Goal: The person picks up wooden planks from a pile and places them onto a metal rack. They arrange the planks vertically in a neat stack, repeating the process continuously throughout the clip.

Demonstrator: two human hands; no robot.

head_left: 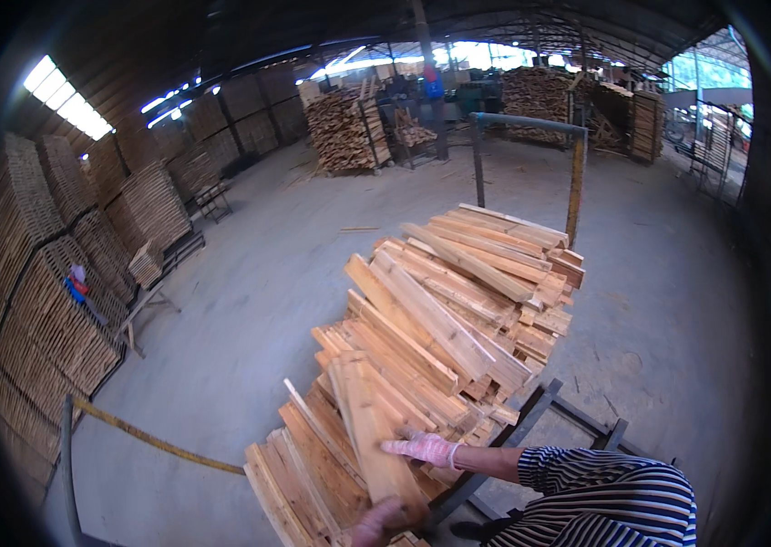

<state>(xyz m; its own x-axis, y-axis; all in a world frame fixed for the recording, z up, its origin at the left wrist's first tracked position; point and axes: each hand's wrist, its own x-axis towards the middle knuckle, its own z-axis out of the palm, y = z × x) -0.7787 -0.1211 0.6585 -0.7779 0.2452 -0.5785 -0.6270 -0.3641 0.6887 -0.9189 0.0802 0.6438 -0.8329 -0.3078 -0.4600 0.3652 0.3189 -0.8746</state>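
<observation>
A broad wooden board (367,419) lies slanting over the near part of a long heap of loose boards (431,314). My right hand (428,448), in a pink and white knitted glove, grips this board's right edge, with fingers over its upper face. At the board's near end is my left hand (379,522), smeared by motion and partly cut off by the lower edge; its fingers cannot be made out. Under the heap, a dark metal frame (536,410) shows on the right.
A blue and rusty upright rail (531,123) stands beyond the heap, and a yellowish rail (158,439) on the near left. Tall wood stacks (48,310) line the left wall. More stacked wood (346,132) stands farther back on the concrete floor (258,264).
</observation>
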